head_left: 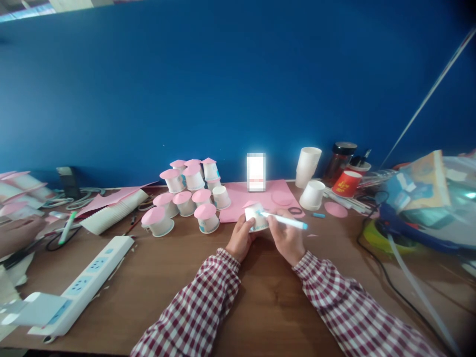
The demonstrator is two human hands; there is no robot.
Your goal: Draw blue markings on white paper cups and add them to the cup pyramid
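My left hand (240, 239) is closed around a white paper cup (253, 214) with a pink paper cone on top, held tilted above the table. Between the fingers of my right hand (287, 242) is a white marker with a light blue end (288, 220), its tip at the cup's side. Blue marks show on the cup, too small to make out. A pink paper sheet (234, 196) lies just behind my hands. To the left stand several cups with pink cone tops (206, 214), some stacked on others. A plain white cup (221, 197) stands beside them.
A white power strip (87, 282) lies at left, near a long stack of cups (113, 210). Another person's hand (18, 233) is at the far left. At right are an upturned white cup (312, 195), a red cup (346, 183), a blue pen cap (319, 215) and cables.
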